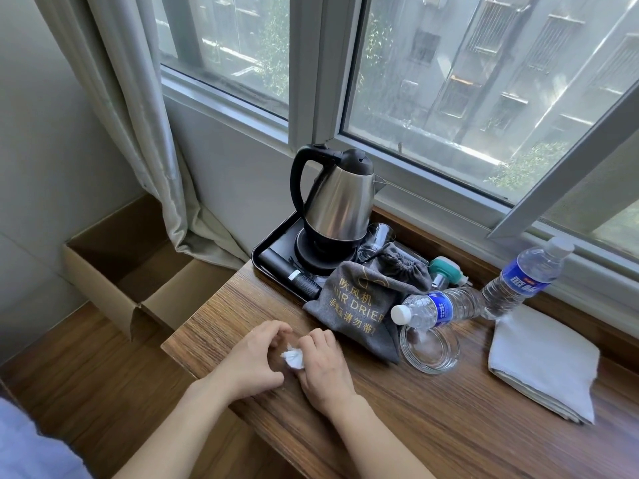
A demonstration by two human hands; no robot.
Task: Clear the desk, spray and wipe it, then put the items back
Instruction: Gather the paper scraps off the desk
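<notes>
The grey bag point(352, 305) carries gold print: the Chinese characters 吹风机, under them "HAIR DRIER" with its first letters lost in a fold, then a line beginning 非赠品请勿带, cut off at the edge. Both water bottles, the lying one point(439, 307) and the standing one point(525, 276), have blue labels with white characters too blurred to read.
</notes>
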